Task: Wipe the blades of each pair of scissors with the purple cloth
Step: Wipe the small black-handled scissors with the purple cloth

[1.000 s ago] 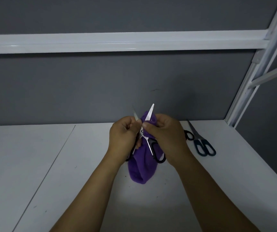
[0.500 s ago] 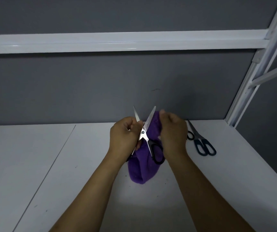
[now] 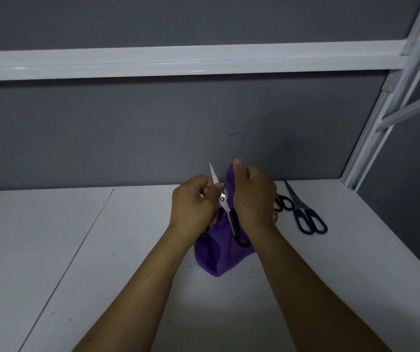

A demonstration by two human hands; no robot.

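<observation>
So, left hand (image 3: 193, 201): fingers curled tight, gripping the held scissors close to the pivot.
Held scissors (image 3: 222, 199): lifted above the table between the two hands, with the blades spread. One bare blade points up and a little left, and the other is hidden under the cloth. One black handle loop hangs low in front of the cloth.
Right hand (image 3: 253, 196): thumb and curled fingers pinch the cloth round the covered blade, with the thumb tip uppermost.
Cloth (image 3: 219, 252): purple. Its top is folded over that blade and the rest hangs behind the scissors. I cannot tell whether its lower end touches the table.
Blue-handled scissors (image 3: 308, 219): lying closed on the table to the right of the right hand, tips toward the wall.
Black-handled scissors (image 3: 283, 203): on the table just beside the blue pair, partly hidden behind the right hand.
Table (image 3: 77, 250): white, with a seam running down its left part.
Wall (image 3: 153, 135): grey, crossed by a white rail (image 3: 178, 59), with a white post (image 3: 381, 110) at the right.
</observation>
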